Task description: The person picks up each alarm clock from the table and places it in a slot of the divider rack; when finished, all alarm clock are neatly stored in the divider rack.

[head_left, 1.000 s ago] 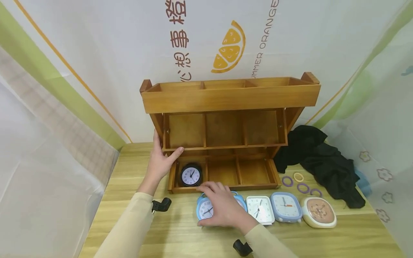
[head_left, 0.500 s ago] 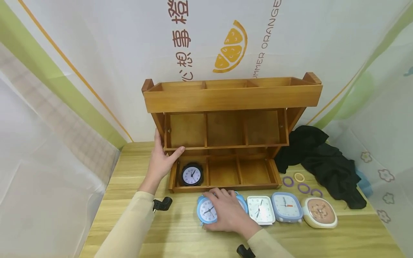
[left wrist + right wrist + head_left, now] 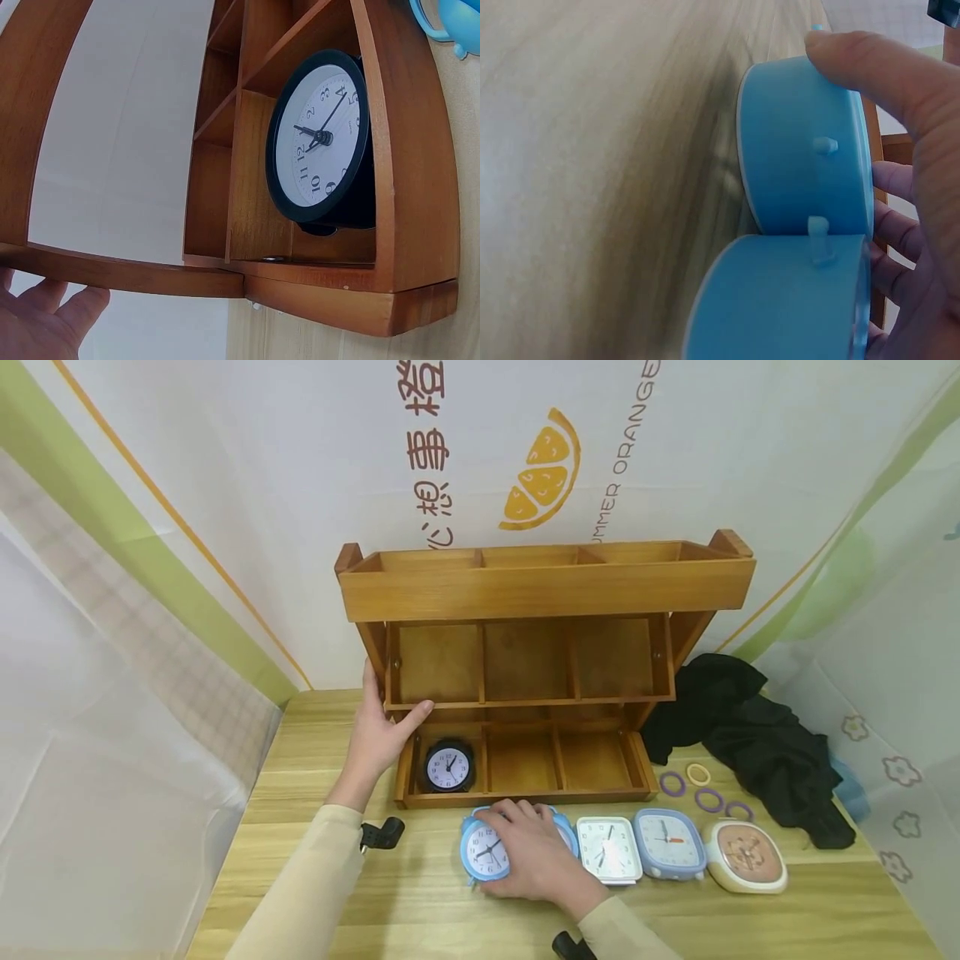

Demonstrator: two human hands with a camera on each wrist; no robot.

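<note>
Left hand: thumb and fingers of the left hand (image 3: 375, 737) spread wide, laid against the left side of the wooden box (image 3: 547, 592); thumb across the front rim of its middle tier.
Right hand: thumb of the right hand (image 3: 528, 856) at the lower side of the left blue clock (image 3: 482, 853), fingers bent over toward the far side, holding it.
Left blue clock: face up, just in front of the box, beside the right blue clock (image 3: 787, 300), partly hidden from me by the hand.
Lower tier: black clock (image 3: 450, 768) in the left compartment.
Row to the right: white clock (image 3: 611, 852), pale-blue square clock (image 3: 670, 845), cream clock (image 3: 747, 857).
Behind the row: a yellow ring (image 3: 708, 774), purple rings (image 3: 662, 784), black cloth (image 3: 750, 752).
</note>
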